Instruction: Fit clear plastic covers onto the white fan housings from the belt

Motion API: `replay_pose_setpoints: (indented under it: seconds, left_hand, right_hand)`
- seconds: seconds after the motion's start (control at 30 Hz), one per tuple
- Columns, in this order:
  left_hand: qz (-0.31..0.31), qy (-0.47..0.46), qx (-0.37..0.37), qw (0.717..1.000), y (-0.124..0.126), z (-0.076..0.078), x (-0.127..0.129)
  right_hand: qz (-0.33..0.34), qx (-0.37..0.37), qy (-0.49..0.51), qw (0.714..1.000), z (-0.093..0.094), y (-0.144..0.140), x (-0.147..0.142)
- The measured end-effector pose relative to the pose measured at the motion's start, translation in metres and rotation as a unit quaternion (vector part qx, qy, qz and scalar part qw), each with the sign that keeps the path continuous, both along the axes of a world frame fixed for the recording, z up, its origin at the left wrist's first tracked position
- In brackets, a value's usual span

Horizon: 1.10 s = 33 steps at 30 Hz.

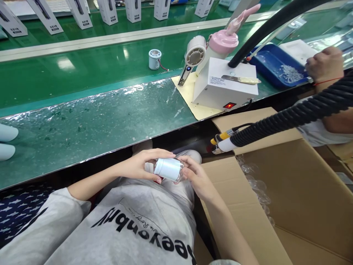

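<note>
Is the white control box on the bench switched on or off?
On: the red rocker switch on the front of the white control box is lit.

small white ribbed cylinder (168,169) in lap before green tabletop (82,121); white metal control box (224,86) on tabletop right, open brown cardboard carton (289,184) right of lap

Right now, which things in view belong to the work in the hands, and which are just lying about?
In hand:
white cylinder, held by left hand and right hand
open cardboard box beside the lap

Lying about:
white control box
handheld fan
blue tray
small cylinder with wire
</note>
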<state>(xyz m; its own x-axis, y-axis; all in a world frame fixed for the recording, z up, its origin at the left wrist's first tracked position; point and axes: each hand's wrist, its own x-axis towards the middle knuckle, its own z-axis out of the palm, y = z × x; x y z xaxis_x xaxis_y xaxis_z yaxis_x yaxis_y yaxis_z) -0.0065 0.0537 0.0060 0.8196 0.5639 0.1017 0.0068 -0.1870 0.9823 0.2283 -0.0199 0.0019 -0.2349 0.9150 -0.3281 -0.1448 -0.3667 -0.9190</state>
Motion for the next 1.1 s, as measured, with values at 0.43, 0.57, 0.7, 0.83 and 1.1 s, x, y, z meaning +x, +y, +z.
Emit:
replay_pose_setpoints:
  seconds: [0.43, 0.57, 0.7, 0.83, 1.1]
  left_hand:
    - [-0.014, -0.022, 0.049, 0.998, 0.000, -0.004, -0.001]
    - [-0.007, -0.021, 0.081, 0.996, -0.001, -0.005, -0.002]
    - [0.015, 0.001, 0.072, 0.997, -0.004, 0.000, -0.002]
    - [0.046, 0.032, -0.009, 0.998, -0.008, 0.006, -0.002]
    - [0.061, 0.051, -0.113, 0.990, -0.011, 0.008, -0.001]
  right_hand:
    - [0.016, -0.154, 0.109, 0.982, -0.008, 0.000, -0.010]
    - [0.058, -0.198, 0.138, 0.969, -0.012, 0.001, -0.010]
    - [0.089, -0.203, 0.138, 0.965, -0.015, 0.000, -0.011]
    - [0.051, -0.060, 0.054, 0.995, -0.018, -0.008, -0.009]
    - [0.039, 0.436, -0.254, 0.863, -0.013, -0.013, 0.007]
